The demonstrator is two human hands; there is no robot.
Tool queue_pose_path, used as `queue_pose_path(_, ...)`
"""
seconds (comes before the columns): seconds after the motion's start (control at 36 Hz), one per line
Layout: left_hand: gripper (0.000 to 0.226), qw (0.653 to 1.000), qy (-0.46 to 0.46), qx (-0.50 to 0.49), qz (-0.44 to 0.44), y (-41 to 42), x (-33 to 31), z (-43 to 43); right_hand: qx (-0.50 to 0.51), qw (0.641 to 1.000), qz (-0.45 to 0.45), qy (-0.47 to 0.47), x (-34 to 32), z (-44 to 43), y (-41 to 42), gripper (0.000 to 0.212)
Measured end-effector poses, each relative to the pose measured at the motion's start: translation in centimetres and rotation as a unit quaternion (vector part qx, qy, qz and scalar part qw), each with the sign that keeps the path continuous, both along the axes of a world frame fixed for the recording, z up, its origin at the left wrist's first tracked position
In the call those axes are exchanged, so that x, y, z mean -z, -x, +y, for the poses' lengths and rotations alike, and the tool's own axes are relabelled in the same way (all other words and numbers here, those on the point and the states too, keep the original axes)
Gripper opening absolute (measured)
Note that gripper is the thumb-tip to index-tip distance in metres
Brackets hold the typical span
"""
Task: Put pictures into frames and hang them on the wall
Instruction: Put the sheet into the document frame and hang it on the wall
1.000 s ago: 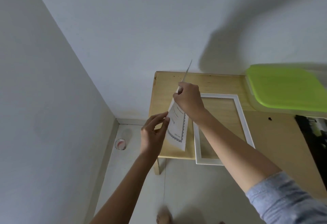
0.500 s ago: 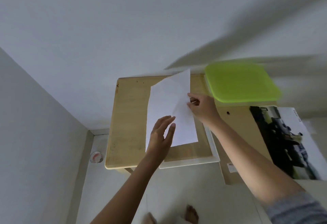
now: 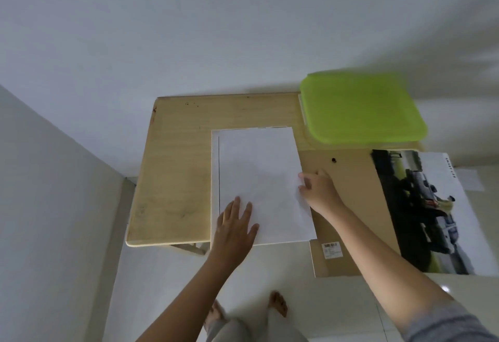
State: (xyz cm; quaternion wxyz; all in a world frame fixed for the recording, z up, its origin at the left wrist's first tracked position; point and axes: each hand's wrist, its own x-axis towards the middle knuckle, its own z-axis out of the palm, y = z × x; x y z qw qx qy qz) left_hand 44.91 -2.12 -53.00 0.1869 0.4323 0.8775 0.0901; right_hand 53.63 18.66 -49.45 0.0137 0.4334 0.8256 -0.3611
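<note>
Frame (image 3: 214, 179) mostly hidden under paper (image 3: 259, 174), green lid (image 3: 361, 109) blurred, label (image 3: 331, 249) print seemingly illegible

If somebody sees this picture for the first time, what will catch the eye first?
The bright green lid at the back right of the wooden table stands out first. Then the white sheet at its middle, left hand flat on it, right hand pinching its right edge.

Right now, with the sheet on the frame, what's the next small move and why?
Probably nudge the white sheet leftward to square it in the white frame. The left hand lies flat on it, the right hand grips its right edge, and the frame's border shows at the left but is covered at the right.
</note>
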Motion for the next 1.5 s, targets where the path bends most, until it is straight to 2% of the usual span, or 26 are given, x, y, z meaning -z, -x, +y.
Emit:
queue_pose_path(0.08,0.049,0.999,-0.020,-0.030,0.027,0.3,-0.1,0.0,-0.051,0.997,-0.016,-0.064,0.5,-0.6,0.5,0.029)
queue_pose_path(0.22,0.059,0.995,-0.016,-0.087,0.055,1.3,0.2,-0.3,-0.170,0.980,-0.044,-0.089,1.3,-2.0,1.1,0.050)
queue_pose_path(0.36,0.074,0.987,-0.015,-0.158,-0.027,1.4,0.1,-0.9,-0.217,0.970,-0.070,-0.082,2.0,-3.4,1.7,0.055)
queue_pose_path(0.47,0.079,0.981,-0.035,-0.185,-0.054,1.8,0.3,-1.4,-0.231,0.966,-0.069,-0.091,2.4,-4.1,2.4,0.055)
queue_pose_path(0.72,0.076,0.978,-0.054,-0.189,-0.069,2.5,0.4,-1.6,-0.127,0.979,-0.044,-0.152,2.5,-3.0,2.6,0.055)
queue_pose_path(0.86,0.072,0.980,-0.055,-0.182,-0.066,3.0,0.6,-1.7,-0.109,0.984,-0.070,-0.126,2.7,-2.4,2.6,0.056)
queue_pose_path(1.08,0.069,0.979,-0.059,-0.189,-0.052,4.3,0.7,-2.3,-0.115,0.987,-0.038,-0.106,3.0,-3.6,3.4,0.056)
queue_pose_path(1.19,0.069,0.978,-0.063,-0.191,-0.052,5.1,0.7,-2.9,-0.085,0.991,-0.008,-0.099,3.1,-4.3,3.3,0.058)
queue_pose_path(1.5,0.072,0.983,-0.072,-0.158,-0.062,6.3,0.6,-4.1,-0.043,0.995,-0.006,-0.095,3.6,-6.0,4.0,0.059)
